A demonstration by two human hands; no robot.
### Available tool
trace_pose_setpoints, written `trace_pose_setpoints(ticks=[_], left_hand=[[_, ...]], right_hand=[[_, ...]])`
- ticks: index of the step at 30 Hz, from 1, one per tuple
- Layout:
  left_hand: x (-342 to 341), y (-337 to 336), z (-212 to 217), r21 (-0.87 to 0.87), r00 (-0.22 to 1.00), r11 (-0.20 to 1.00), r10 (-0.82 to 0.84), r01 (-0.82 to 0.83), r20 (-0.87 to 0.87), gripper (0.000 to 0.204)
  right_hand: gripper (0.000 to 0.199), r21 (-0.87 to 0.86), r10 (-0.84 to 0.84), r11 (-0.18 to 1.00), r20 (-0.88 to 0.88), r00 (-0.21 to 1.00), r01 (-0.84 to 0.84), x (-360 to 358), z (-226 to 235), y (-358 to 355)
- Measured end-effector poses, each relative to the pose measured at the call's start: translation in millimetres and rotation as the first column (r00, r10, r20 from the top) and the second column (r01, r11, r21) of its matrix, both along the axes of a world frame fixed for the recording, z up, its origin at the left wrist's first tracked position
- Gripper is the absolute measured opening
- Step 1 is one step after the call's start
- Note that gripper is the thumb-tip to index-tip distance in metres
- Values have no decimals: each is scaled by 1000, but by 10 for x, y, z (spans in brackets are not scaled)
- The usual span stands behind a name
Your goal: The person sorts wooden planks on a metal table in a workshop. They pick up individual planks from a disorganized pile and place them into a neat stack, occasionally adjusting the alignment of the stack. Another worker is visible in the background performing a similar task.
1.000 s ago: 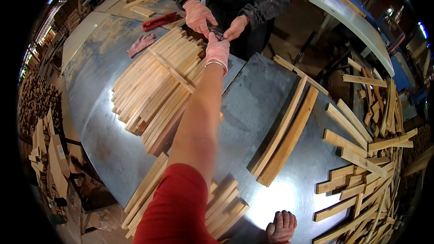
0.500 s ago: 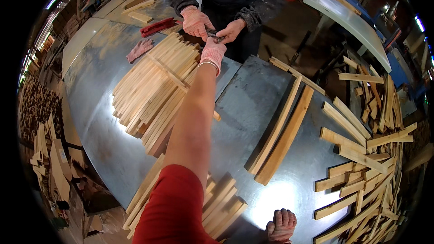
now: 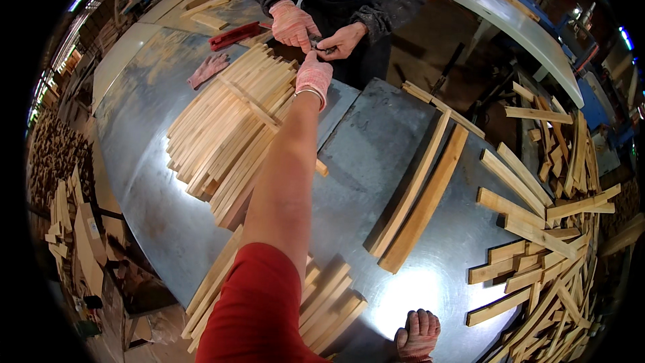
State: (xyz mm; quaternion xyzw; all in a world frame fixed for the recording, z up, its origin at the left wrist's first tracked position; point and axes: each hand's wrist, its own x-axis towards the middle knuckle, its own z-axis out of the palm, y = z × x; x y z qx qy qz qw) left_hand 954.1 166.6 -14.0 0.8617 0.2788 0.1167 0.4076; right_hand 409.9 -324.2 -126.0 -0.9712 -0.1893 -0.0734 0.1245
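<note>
My left arm, in a red sleeve, stretches across the table, and my left hand (image 3: 314,76) wears a pinkish work glove. Its fingers are bunched, the index finger reaching a small dark metal piece (image 3: 321,47) between a co-worker's hands. The co-worker's gloved hand (image 3: 293,25) and bare hand (image 3: 345,40) hold that piece; its kind cannot be made out. Below my wrist lies a stack of pale wooden strips (image 3: 222,121) with one strip across it. My right hand (image 3: 418,336), also gloved, rests curled like a fist on the metal table (image 3: 356,208) near the lower edge.
Two longer strips (image 3: 423,195) lie right of my arm. A loose heap of wood pieces (image 3: 537,255) covers the table's right side. More strips (image 3: 332,309) lie by my sleeve. Beyond the stack are a spare glove (image 3: 208,70) and a red object (image 3: 235,35).
My left hand has drawn back slightly, its index finger now lower against the dark piece. The co-worker's hands have shifted a little around it. My right hand stays in place.
</note>
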Motion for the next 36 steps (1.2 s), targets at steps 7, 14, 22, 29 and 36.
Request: trace_pose_setpoints(ticks=[7,14,22,29,36], left_hand=[[-590,-69,114,27,996,999,33,-35,85,61],[-2017,-442,350,52,967,977,-211,206,146,66],[-4646,-1812,183,-76,646,644,-745,761,164,66],[-6377,-2400,259,-372,621,574,-784,729,8,45],[-7540,-1795,-1623,-667,576,475,-813,574,-84,45]], right_hand=[[57,28,26,999,23,999,-27,-13,34,-7],[45,-36,17,999,10,1000,-16,96,178,97],[50,37,-73,997,-3,997,73,-25,335,118],[57,384,-187,868,-334,924,315,-312,756,-48],[56,277,-557,806,59,828,523,-863,707,-2046]])
